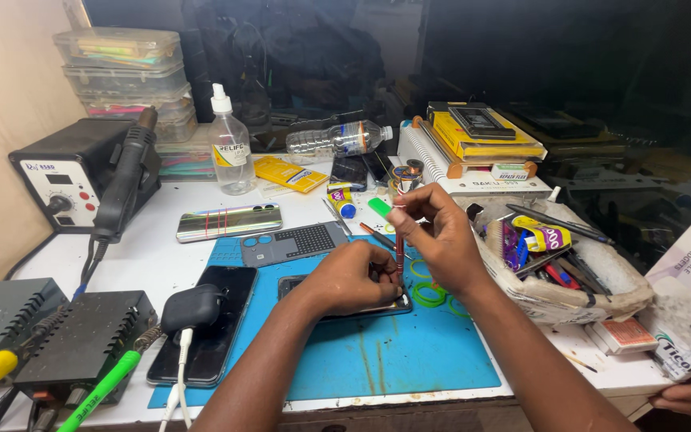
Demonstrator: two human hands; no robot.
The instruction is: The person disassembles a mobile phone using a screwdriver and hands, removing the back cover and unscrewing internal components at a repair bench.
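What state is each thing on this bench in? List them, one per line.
Left hand: pressing on the opened phone.
Right hand: gripping a screwdriver.
Screwdriver: upright, tip down at the phone.
Opened phone: lying flat on the blue mat.
Black phone: flat, screen dark.
Clear bottle: lying on its side.
Pump bottle: upright.

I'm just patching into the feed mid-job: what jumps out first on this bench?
At centre, the right hand holds a thin red screwdriver upright over an opened phone on the blue mat, and the left hand steadies the phone. A black hot-air station stands at far left, and a cluttered tool tray sits on the right.
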